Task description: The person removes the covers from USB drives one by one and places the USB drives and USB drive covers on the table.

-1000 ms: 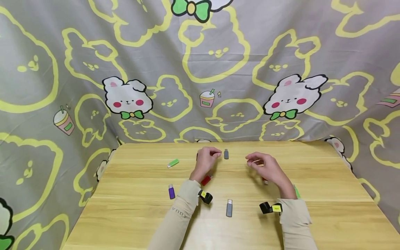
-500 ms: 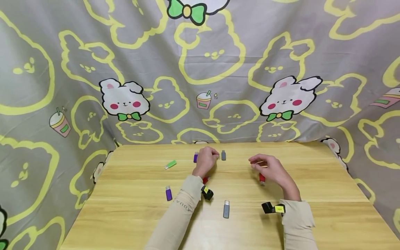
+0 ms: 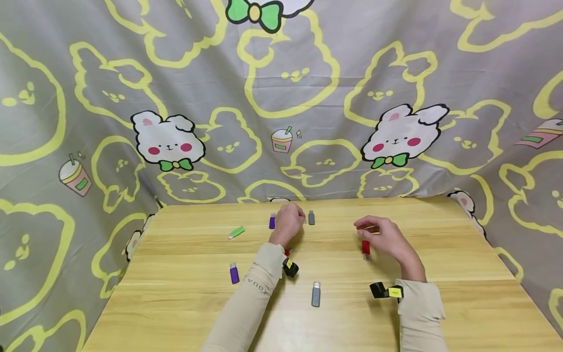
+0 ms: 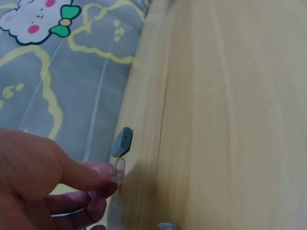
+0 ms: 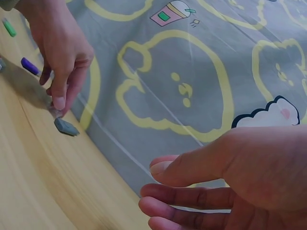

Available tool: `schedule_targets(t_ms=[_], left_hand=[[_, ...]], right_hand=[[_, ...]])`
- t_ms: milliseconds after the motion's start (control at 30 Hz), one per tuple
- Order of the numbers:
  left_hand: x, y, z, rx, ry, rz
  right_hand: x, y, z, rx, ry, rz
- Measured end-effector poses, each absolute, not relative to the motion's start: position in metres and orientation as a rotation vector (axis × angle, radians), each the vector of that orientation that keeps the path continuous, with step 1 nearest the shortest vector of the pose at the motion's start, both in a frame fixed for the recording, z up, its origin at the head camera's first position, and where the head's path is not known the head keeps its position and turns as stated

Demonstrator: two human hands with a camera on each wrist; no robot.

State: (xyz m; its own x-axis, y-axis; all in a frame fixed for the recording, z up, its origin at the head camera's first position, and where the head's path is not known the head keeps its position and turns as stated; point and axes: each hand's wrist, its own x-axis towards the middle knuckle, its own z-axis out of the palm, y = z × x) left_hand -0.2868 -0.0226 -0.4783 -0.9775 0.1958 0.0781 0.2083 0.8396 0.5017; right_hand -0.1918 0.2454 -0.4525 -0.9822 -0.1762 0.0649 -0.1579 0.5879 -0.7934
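My left hand (image 3: 288,222) is at the table's back edge, its thumb and fingertips pinching a small clear plastic cap (image 4: 120,168). Right beside the cap lies a grey USB flash drive (image 3: 311,218), end-on to it in the left wrist view. A purple flash drive (image 3: 272,222) lies just left of this hand, and a red one (image 3: 288,252) is mostly hidden by the wrist. My right hand (image 3: 387,237) hovers over the right of the table with fingers loosely bent and nothing in them. Below its fingertips is another red flash drive (image 3: 366,249).
On the left lie a green flash drive (image 3: 236,232) and a second purple one (image 3: 234,274). A second grey drive (image 3: 315,295) sits at front centre, between the forearms. A patterned curtain (image 3: 308,161) hangs behind the wooden table (image 3: 184,303).
My right hand has shifted right, uncovering the red flash drive beneath it. The left hand stays by the grey drive, and the purple drive beside it has come into view. The head view has turned slightly.
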Motion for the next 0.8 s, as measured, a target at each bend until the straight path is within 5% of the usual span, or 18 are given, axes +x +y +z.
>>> schedule_targets(t_ms=[800], left_hand=[[-0.279,-0.036,-0.478,-0.36,-2.861,-0.964]], right_hand=[[-0.189,0.251,-0.45,-0.239,2.826,-1.329]])
